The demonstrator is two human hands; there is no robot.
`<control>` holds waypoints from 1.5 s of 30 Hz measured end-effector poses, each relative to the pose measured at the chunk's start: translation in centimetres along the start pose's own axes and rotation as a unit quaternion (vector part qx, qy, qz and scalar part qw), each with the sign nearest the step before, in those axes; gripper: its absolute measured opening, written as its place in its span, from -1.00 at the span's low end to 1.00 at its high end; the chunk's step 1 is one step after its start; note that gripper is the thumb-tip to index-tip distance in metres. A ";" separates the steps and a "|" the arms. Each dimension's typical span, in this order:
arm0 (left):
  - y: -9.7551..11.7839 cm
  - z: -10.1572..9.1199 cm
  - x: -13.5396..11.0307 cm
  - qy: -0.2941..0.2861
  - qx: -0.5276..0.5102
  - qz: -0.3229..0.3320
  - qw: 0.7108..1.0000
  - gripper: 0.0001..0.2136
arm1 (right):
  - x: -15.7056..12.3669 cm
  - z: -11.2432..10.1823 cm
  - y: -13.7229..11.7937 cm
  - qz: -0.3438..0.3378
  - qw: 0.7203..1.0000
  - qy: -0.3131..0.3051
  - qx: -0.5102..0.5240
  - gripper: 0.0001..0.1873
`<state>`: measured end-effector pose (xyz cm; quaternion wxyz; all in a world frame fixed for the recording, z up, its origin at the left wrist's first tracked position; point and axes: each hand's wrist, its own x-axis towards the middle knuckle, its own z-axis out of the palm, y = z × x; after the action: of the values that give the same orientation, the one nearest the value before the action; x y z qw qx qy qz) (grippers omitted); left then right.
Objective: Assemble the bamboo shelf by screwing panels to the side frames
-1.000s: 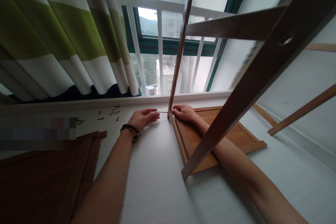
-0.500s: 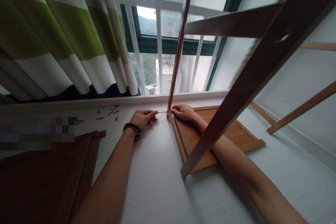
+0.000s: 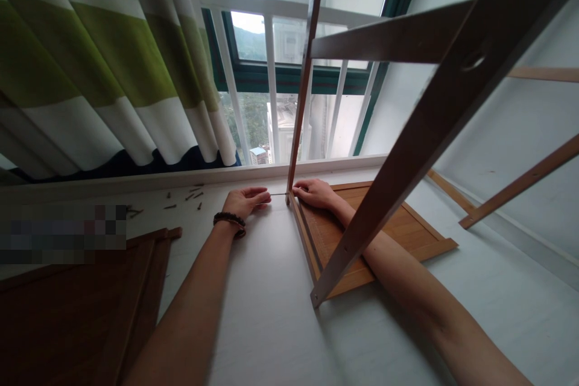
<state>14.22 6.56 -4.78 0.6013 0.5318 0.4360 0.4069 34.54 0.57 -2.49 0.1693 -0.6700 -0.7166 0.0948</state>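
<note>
My left hand (image 3: 244, 202) pinches a thin metal rod, by its look a hex key (image 3: 278, 194), between thumb and fingers. Its far tip meets the foot of the far leg of a brown wooden frame (image 3: 298, 126). On the other side of that foot, my right hand (image 3: 314, 192) is closed around the corner where the leg joins the bottom rail (image 3: 304, 235). The near leg (image 3: 384, 193) of the frame slants across my right forearm. Beneath my right arm lies a slatted wooden panel (image 3: 407, 232).
Several loose screws (image 3: 194, 195) lie on the white floor (image 3: 262, 301) left of my left hand. A dark wooden panel (image 3: 81, 313) rests at the lower left. A curtain (image 3: 113, 60), a white window railing (image 3: 289, 9) and another wooden frame (image 3: 520, 184) surround the spot.
The fingers of my left hand have shifted slightly on the hex key, lower ones drawn up. My right hand stays at the frame corner. The view has tilted a little.
</note>
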 end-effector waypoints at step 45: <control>-0.2 -0.5 -0.3 -0.032 0.198 0.135 0.970 -0.65 | 0.0 0.3 0.0 -0.021 1.000 0.009 -0.001 -0.60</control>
<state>13.65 6.43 -4.97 0.4373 0.7069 0.4127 0.3726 34.49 0.57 -2.75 0.1771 -0.6554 -0.7293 0.0846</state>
